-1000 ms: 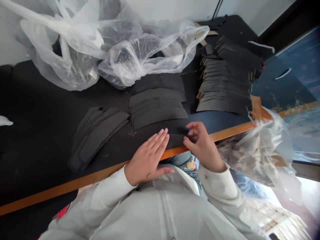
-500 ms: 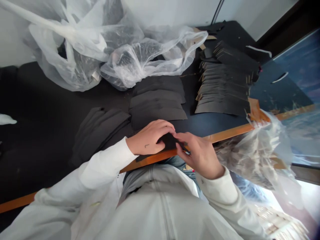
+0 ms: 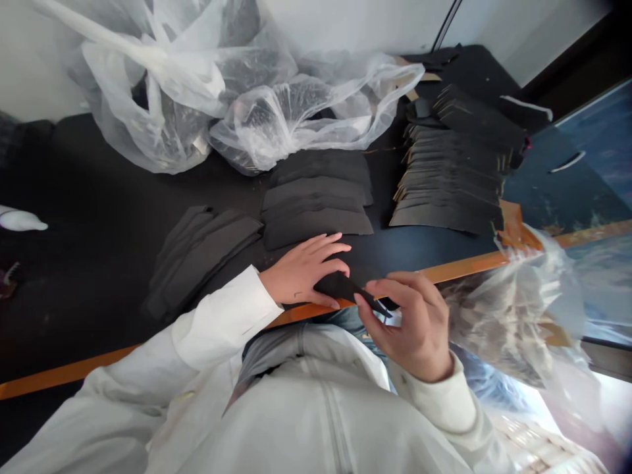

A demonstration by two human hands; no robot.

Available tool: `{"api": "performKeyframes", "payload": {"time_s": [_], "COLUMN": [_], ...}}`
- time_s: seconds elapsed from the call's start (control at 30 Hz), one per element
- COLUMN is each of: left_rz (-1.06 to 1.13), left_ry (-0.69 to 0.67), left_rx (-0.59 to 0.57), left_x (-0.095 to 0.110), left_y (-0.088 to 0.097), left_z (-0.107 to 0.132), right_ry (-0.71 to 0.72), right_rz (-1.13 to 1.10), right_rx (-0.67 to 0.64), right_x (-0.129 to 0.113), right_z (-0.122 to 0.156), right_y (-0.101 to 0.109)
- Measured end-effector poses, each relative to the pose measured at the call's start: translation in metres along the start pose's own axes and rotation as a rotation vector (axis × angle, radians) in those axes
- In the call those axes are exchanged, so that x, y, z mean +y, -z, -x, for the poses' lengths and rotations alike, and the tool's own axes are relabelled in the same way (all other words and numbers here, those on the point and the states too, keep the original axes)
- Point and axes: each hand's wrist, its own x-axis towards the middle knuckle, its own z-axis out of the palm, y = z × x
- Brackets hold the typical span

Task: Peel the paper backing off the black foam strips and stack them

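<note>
Right hand (image 3: 409,326) pinches a tapered black strip (image 3: 340,286) narrowly between fingertips and thumb; the open left hand (image 3: 301,271) touches its near end. Curved black sheet pieces (image 3: 316,197) lie stacked farther across the black, orange-edged table (image 3: 74,197).

Bright daylight pours in at the lower right and blows out that corner, while the black worktop (image 3: 89,197) stays dim under soft, even light with few hard shadows. The plastic bags (image 3: 276,125) throw white glare. The black cut pieces (image 3: 316,224) merge into near-solid tone, perhaps from underexposure. The wide lens bends the frame's edges, curving the orange worktop edge (image 3: 89,364).
</note>
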Motion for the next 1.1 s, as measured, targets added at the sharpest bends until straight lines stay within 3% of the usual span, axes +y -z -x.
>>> {"api": "performKeyframes", "payload": {"time_s": [0.3, 0.37, 0.53, 0.67, 0.77, 0.9, 1.1], "left_rz": [-0.051, -0.034, -0.113, -0.252, -0.214, -0.175, -0.184], "left_ry": [-0.048, -0.045, -0.005, 0.046, 0.105, 0.152, 0.136], "left_rx": [-0.053, -0.015, 0.209, 0.200, 0.144, 0.098, 0.046], "left_x": [-0.002, -0.002, 0.016, 0.045, 0.056, 0.054, 0.049], "left_y": [0.001, 0.001, 0.004, -0.003, -0.017, -0.033, -0.031], "left_z": [-0.001, -0.001, 0.013, 0.031, 0.041, 0.047, 0.046], "right_ry": [0.237, 0.141, -0.331, -0.514, -0.607, -0.669, -0.621], "right_rz": [-0.293, -0.281, -0.164, -0.157, -0.150, -0.149, -0.103], "right_rx": [-0.079, -0.044, -0.011, -0.055, -0.057, -0.059, -0.042], "right_x": [-0.010, -0.008, 0.009, 0.016, 0.014, 0.011, 0.011], "right_z": [0.012, 0.013, 0.019, 0.021, 0.024, 0.032, 0.045], "right_y": [0.000, -0.001, -0.010, -0.020, -0.022, -0.021, -0.024]}}
